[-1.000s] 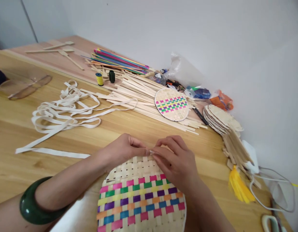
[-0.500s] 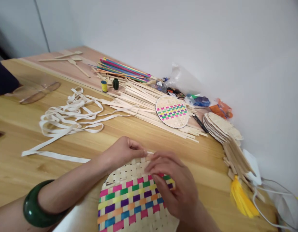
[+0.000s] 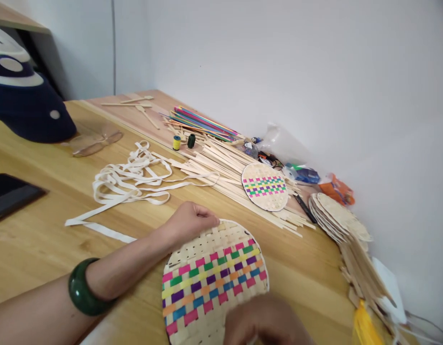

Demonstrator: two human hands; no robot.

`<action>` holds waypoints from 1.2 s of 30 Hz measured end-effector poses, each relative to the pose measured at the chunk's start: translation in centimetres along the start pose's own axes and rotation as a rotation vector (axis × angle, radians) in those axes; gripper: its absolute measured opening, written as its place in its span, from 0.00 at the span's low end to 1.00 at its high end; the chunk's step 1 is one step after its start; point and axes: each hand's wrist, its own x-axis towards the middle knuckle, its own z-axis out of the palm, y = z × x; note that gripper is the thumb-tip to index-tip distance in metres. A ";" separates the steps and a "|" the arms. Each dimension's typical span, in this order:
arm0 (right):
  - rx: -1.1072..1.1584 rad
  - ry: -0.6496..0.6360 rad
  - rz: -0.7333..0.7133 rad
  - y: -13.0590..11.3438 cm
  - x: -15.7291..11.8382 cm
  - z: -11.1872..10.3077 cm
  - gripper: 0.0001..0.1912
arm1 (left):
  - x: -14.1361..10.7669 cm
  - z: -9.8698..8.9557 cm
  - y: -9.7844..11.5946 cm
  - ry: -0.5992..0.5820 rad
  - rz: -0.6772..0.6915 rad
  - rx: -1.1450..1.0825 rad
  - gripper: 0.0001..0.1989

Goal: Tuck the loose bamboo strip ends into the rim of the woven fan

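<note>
A round woven fan panel [image 3: 210, 268], pale with bands of pink, green, yellow, purple, orange and blue strips, lies tilted before me. My left hand [image 3: 194, 221] is closed on its top edge, thumb and fingers pinching the rim. White edging [image 3: 243, 227] runs along the upper right rim. A long white fabric tape [image 3: 111, 232] reaches behind my left forearm from a loose heap. My right hand [image 3: 266, 322], blurred and cut off by the bottom of the view, is curled over the panel's lower right part; what its fingers hold is hidden.
Behind lie pale flat strips [image 3: 221, 158], coloured strips [image 3: 203, 124], a finished woven disc [image 3: 265, 187] and two spools, one yellow [image 3: 176, 143]. Stacked fan shapes [image 3: 338, 215] stand right. A phone [image 3: 13, 194] and a dark blue cap [image 3: 34, 105] are left.
My right hand has left the top rim and come down toward me over the panel's lower right. My left hand still pinches the rim. The view has shifted left and up.
</note>
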 end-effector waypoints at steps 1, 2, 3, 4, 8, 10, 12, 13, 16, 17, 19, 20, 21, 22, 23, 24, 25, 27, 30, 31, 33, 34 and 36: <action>-0.021 0.084 0.000 -0.2 0.5 -0.2 0.07 | 0.0 0.1 0.0 -0.016 0.002 -0.007 0.14; -0.061 0.211 0.000 -0.4 1.0 -0.4 0.09 | -0.1 0.2 0.0 -0.032 0.005 -0.011 0.14; -0.124 0.362 -0.008 -0.5 1.6 -0.7 0.09 | -0.2 0.3 0.0 -0.047 0.007 -0.013 0.14; -0.197 0.475 -0.037 -0.3 2.1 -1.0 0.08 | -0.3 0.4 0.0 -0.061 0.005 -0.013 0.15; -0.482 0.651 -0.175 1.0 3.3 -1.6 0.08 | -0.9 0.8 0.1 -0.115 -0.003 -0.006 0.14; -0.601 0.656 -0.246 1.4 3.5 -1.5 0.09 | -1.0 0.9 0.1 -0.138 0.002 0.005 0.14; -0.677 0.658 -0.289 1.4 3.5 -1.2 0.09 | -1.1 1.0 0.1 -0.157 0.009 0.018 0.13; -0.697 0.654 -0.297 1.3 3.5 -1.1 0.09 | -1.1 1.1 0.1 -0.165 0.013 0.023 0.12; -0.727 0.644 -0.278 1.0 3.4 -0.8 0.07 | -1.2 1.2 0.2 -0.174 0.024 0.038 0.11; -0.735 0.641 -0.274 1.0 3.4 -0.7 0.07 | -1.3 1.3 0.2 -0.175 0.028 0.042 0.10; -0.749 0.629 -0.270 1.0 3.5 -0.7 0.07 | -1.4 1.3 0.2 -0.177 0.041 0.059 0.10; -0.756 0.624 -0.271 1.1 3.5 -0.7 0.06 | -1.5 1.4 0.2 -0.177 0.048 0.072 0.10; -0.765 0.617 -0.271 1.2 3.5 -0.7 0.06 | -1.6 1.4 0.1 -0.175 0.054 0.086 0.11; -0.778 0.608 -0.269 1.2 3.5 -0.8 0.06 | -1.6 1.4 0.1 -0.173 0.056 0.099 0.11; -0.790 0.601 -0.268 1.3 3.5 -0.8 0.06 | -1.6 1.4 0.1 -0.173 0.058 0.111 0.12; -0.800 0.597 -0.269 1.3 3.5 -0.8 0.07 | -1.6 1.4 0.1 -0.173 0.058 0.119 0.12; -0.808 0.589 -0.274 1.4 3.5 -0.8 0.07 | -1.6 1.4 0.0 -0.171 0.058 0.125 0.12; -0.814 0.578 -0.285 1.4 3.5 -0.8 0.07 | -1.5 1.4 0.0 -0.167 0.060 0.133 0.13; -0.836 0.577 -0.303 1.4 3.5 -0.8 0.08 | -1.4 1.5 0.0 -0.161 0.063 0.141 0.14; -0.849 0.574 -0.306 1.4 3.5 -0.8 0.08 | -1.4 1.5 0.0 -0.159 0.067 0.144 0.13; -0.874 0.556 -0.300 1.3 3.5 -0.8 0.09 | -1.5 1.6 -0.1 -0.150 0.087 0.153 0.13; -0.884 0.542 -0.292 1.2 3.4 -0.8 0.09 | -1.6 1.7 -0.1 -0.143 0.104 0.161 0.12; -0.901 0.519 -0.282 1.0 3.3 -0.8 0.10 | -1.9 1.9 -0.2 -0.127 0.141 0.178 0.12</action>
